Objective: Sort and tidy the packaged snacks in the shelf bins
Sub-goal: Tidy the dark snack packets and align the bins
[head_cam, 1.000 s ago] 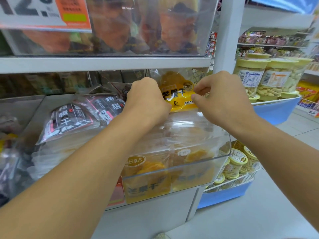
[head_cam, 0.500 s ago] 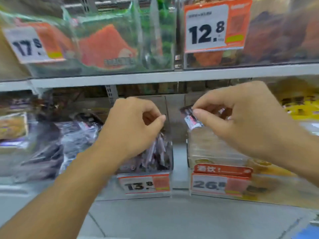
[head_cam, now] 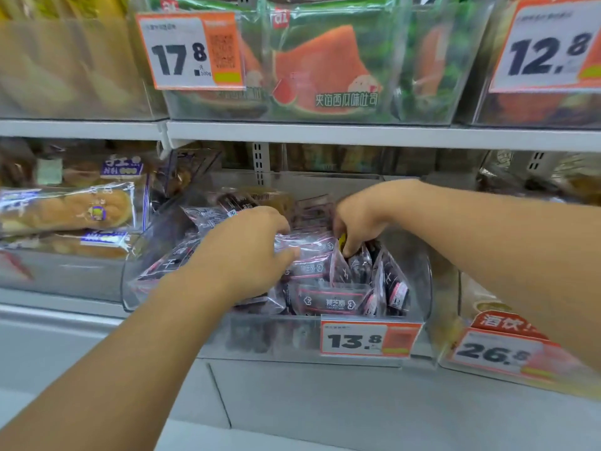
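Observation:
A clear plastic bin [head_cam: 276, 340] with a 13.8 price tag [head_cam: 369, 340] stands on the middle shelf and holds several dark purple snack packets [head_cam: 328, 301]. My left hand [head_cam: 247, 258] reaches into the bin from the front. Its fingers and thumb are curled round the clear top of one packet [head_cam: 309, 244] lying on the pile. My right hand [head_cam: 357, 222] comes in from the right with its fingers pointing down. Its fingertips pinch the top of an upright dark packet [head_cam: 357, 268] near the bin's right side.
A bin of wrapped bread loaves [head_cam: 65, 209] sits to the left. Another bin with a 26.5 tag [head_cam: 494, 351] is on the right. The shelf edge [head_cam: 325, 135] above carries bins of watermelon toast packs [head_cam: 325, 66] with 17.8 and 12.8 tags.
The view swung left from the yellow mango packs to the dark packet bin. Both hands dropped into this bin, and my right hand carried a small dark packet down among the others.

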Tool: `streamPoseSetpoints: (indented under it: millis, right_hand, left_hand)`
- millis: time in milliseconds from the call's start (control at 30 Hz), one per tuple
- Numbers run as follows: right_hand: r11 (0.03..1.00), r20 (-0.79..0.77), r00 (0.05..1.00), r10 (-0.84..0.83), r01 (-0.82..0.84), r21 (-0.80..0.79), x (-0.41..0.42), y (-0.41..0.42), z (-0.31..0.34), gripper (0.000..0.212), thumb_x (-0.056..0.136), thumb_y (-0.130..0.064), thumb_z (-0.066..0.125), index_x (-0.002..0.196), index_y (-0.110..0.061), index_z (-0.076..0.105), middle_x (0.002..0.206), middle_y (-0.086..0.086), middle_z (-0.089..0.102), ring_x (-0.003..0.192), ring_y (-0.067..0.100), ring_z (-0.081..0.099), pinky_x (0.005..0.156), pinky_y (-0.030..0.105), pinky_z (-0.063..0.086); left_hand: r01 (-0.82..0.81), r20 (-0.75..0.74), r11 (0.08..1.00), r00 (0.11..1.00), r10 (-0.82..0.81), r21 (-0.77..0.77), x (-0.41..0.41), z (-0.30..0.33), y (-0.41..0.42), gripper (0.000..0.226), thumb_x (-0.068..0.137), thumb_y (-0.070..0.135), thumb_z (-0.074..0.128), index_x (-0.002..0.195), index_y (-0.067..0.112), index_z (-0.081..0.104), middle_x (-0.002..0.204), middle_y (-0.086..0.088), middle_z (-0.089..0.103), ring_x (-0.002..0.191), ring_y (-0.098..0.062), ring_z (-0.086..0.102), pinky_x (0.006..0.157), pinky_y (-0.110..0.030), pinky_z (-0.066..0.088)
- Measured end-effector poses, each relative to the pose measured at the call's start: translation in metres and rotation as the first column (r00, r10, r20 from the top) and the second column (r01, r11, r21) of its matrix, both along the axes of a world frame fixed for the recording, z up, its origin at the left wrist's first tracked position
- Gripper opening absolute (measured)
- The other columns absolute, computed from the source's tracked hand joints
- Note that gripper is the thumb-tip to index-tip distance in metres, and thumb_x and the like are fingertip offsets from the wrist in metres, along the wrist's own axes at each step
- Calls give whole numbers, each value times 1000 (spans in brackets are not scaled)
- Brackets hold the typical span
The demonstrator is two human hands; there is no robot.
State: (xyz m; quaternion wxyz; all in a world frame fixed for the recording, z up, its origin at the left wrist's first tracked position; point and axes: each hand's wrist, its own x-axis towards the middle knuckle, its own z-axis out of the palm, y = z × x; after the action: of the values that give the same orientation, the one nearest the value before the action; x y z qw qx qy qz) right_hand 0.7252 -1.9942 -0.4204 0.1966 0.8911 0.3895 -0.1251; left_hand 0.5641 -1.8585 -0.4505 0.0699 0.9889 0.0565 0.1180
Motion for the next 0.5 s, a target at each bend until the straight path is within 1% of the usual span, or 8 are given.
streamPoseSetpoints:
  millis: [67,133,200,300,367,433,467,500]
  right_hand:
    - [999,9,1000,-7,7,-46,7,7,-16,51,88,-46,70,125,-11,66,123,8,68,106,27,65,96,42,54]
    - [999,4,999,35,-35,-17,7,9,-21,32,93,-29,67,116,-6,70,115,12,70,89,23,61,84,37,54]
    - [994,14,997,75,-76,80,0,5,-11,17,92,-15,66,103,-6,76,102,13,74,77,21,56,70,34,52]
    - [949,189,979,78,-131,285,-12,-10,11,9,83,-7,67,85,-7,76,76,16,70,63,23,55,57,32,50]
    - [907,354,935,22,-168,386,-26,-22,19,4,81,-8,67,79,-12,68,66,10,60,64,29,57,57,38,52]
    - [852,517,856,-9,-265,452,-48,-32,26,9,87,-14,67,80,-17,63,68,4,57,69,34,57,61,39,50]
    - [799,556,831,-15,-325,506,-60,-35,29,11,92,-19,64,82,-16,64,71,5,60,71,35,57,64,40,50]
    - [716,560,828,-23,-377,588,-71,-36,32,19,97,-25,59,83,-15,65,72,7,62,71,34,59,66,42,51]
  left_hand:
    - [23,-23,999,999,-23,23,4,-1,0,44,95,52,56,128,24,61,133,7,58,125,-20,53,102,-43,46]
    - [27,-69,999,997,-24,47,6,-5,0,47,94,56,53,131,26,59,135,6,58,125,-21,53,102,-42,46]
    - [20,-69,999,997,-17,37,7,-7,5,53,92,60,55,134,27,57,138,6,57,126,-21,52,102,-43,46]
    - [11,-36,1000,999,-11,9,7,-9,15,68,82,64,67,138,28,53,140,6,55,127,-19,52,103,-43,46]
    - [55,23,998,998,-54,-38,8,-11,19,76,78,66,70,140,27,50,139,7,54,127,-18,51,104,-43,46]
    - [106,113,989,989,-95,-103,6,-12,18,80,75,70,68,140,27,50,135,9,54,123,-14,51,104,-39,46]
    - [136,179,977,978,-106,-163,4,-13,17,83,71,73,66,139,27,50,132,10,55,120,-12,52,103,-36,46]
    - [171,264,957,959,-106,-236,3,-12,16,86,66,75,67,137,29,51,129,11,57,117,-9,53,101,-32,46]
